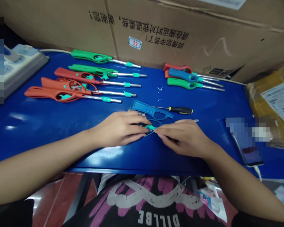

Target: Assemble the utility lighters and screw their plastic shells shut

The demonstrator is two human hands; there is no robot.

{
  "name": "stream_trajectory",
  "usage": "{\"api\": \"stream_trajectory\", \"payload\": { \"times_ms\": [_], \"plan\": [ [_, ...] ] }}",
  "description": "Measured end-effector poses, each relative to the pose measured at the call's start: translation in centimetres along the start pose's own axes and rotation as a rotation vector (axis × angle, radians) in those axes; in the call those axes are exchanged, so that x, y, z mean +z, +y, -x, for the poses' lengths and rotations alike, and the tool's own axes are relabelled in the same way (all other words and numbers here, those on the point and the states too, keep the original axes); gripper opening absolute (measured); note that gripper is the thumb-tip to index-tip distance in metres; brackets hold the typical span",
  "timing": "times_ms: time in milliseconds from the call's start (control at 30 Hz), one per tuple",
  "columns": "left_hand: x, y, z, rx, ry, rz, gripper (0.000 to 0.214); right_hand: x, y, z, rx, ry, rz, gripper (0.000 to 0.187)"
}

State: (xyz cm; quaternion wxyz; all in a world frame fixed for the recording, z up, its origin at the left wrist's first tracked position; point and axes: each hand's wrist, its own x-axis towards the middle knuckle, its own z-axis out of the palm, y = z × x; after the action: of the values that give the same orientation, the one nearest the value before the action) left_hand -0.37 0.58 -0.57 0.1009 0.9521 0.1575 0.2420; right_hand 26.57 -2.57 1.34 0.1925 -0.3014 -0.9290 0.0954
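**Risks.** I judge the main hazard to be loss of the small teal plastic piece (151, 127). It sits where both hands meet, near the front edge of the glossy blue desk (38, 123). A slip of the pinch could flick it off the edge or under a palm.

A second hazard is the loose blue plastic shell half (149, 110) lying just behind the hands, with the black-and-yellow-handled screwdriver (181, 110) beside it. A sweep of a wrist could knock either. The tiny white bits (159, 90) further back could scatter the same way.

**Left hand (119, 129).** It is palm down with the fingers curled narrow, holding the open blue lighter body (157, 122) against the desk. Most of that body is hidden beneath the hand.

**Right hand (183, 137).** Thumb and forefinger are closed to a tight pinch right at the teal piece. I cannot tell whether they grip that piece or a thin wire beside it. A slim metal tube (196, 120) shows just past the knuckles.

**Elsewhere.** Orange and green long-nosed lighters (68, 75) lie in a row at the left rear, well apart from the work.
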Motion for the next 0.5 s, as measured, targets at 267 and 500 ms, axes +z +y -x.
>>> {"api": "stream_trajectory", "payload": {
  "times_ms": [267,500],
  "plan": [
    [0.0,0.05,0.08,-0.001,0.003,0.002,0.02,0.01,0.0,0.14,-0.006,-0.019,0.025,0.017],
    [-0.15,-0.01,0.02,0.006,0.007,-0.016,0.021,-0.41,0.52,-0.17,0.076,-0.081,-0.088,0.02]
  ]
}}
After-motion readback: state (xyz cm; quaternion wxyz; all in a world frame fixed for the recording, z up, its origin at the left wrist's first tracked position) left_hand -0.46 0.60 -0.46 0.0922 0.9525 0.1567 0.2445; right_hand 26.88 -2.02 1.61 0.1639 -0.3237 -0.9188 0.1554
